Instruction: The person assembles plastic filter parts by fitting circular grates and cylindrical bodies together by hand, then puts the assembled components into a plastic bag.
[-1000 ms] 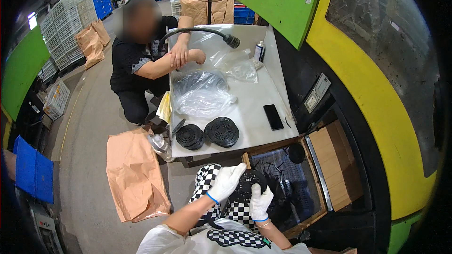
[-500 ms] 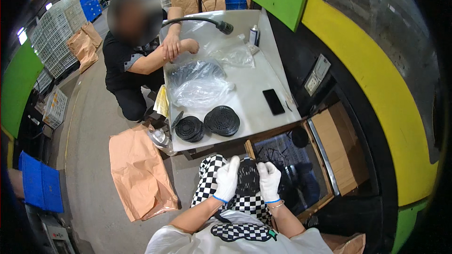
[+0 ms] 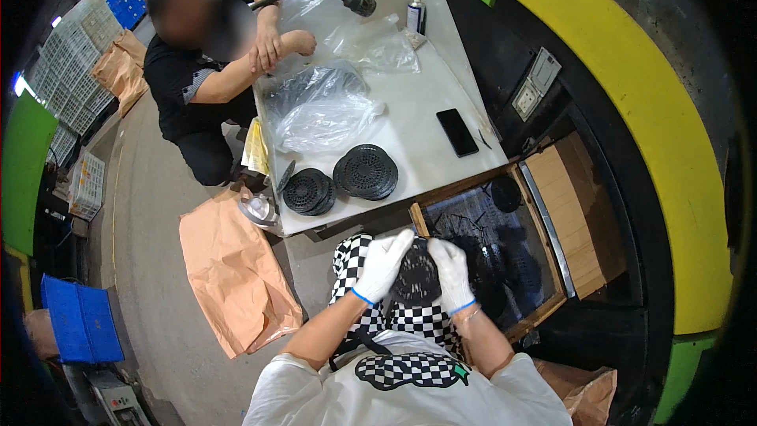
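Right now, we hold a black disc (image 3: pixel 415 282) just above our lap, upright enough that its slotted face shows to us. Our left hand (image 3: pixel 382 270), in a white glove, has closed on the disc's left edge, and our right hand (image 3: pixel 451 272), gloved the same way, grips the upper right edge. The fingertips behind the disc are hidden, so we cannot tell how they lie. Under it we see our checkered trousers (image 3: pixel 422 320).

Just to the right of our hands sits a wooden-framed box (image 3: pixel 546 309) with loose black pieces (image 3: pixel 482 268) in it, and a sheet of cardboard (image 3: pixel 569 225) beside that. Ahead of us stands a white table (image 3: pixel 426 170). Near its closest edge we have two piles of black discs, a left pile (image 3: pixel 306 192) and a right pile (image 3: pixel 366 172), side by side. Beyond them lies a clear plastic bag (image 3: pixel 323 114) with dark contents; a phone (image 3: pixel 457 132) rests to the right, and a spray can (image 3: pixel 415 17) stands toward the far end. At the table's left side another person (image 3: pixel 188 83) crouches, forearms crossed at its edge. A brown paper bag (image 3: pixel 236 276) lies on the floor to our left.
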The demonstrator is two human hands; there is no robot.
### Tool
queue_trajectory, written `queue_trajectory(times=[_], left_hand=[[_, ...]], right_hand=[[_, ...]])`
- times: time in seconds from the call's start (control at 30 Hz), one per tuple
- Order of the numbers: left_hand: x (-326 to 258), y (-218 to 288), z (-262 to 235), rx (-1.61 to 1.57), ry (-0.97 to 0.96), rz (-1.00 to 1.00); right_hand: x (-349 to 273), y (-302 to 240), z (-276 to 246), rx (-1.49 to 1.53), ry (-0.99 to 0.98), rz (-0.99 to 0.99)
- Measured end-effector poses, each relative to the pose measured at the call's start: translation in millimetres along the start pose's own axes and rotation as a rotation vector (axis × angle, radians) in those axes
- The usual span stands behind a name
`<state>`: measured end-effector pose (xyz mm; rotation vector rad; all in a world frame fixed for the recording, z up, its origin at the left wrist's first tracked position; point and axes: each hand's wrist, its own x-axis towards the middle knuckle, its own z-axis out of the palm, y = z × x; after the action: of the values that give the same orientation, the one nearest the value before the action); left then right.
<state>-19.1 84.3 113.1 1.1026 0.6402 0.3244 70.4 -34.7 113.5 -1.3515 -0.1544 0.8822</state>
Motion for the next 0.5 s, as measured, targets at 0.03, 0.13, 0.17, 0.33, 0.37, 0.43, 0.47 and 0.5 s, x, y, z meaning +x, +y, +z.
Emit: queue_trajectory(times=[0.03,0.13,0.17,0.33,0.37,0.43,0.47,0.5], left_hand=[[10,2,2,-0.025,-0.005,-0.023],[41,-2,3,-0.048,-0.083,-0.003],[51,-6,3,-0.069,-0.105,0.026],[87,0,9,-0.151,-0.103,-0.084],[98,-7,5,-0.128,-0.045,-0.071],[115,-10,2,-0.068,0.041,-0.066],[128,-21,-6,-0.010,0.047,0.013],[137,-21,-2,0.136,0.055,0.064]], right_hand=[[15,-2,-9,-0.401,0.076,-0.160],[44,-17,-5,-0.385,0.242,-0.431],[56,-17,-10,-0.392,0.266,-0.427],[101,-11,-25,0.136,0.359,-0.187],[107,-11,-19,0.268,0.432,-0.211],[133,-2,-35,0.494,0.554,-0.196],[151,1,-43,0.475,0.712,-0.240],[162,7,-63,0.338,0.641,-0.197]])
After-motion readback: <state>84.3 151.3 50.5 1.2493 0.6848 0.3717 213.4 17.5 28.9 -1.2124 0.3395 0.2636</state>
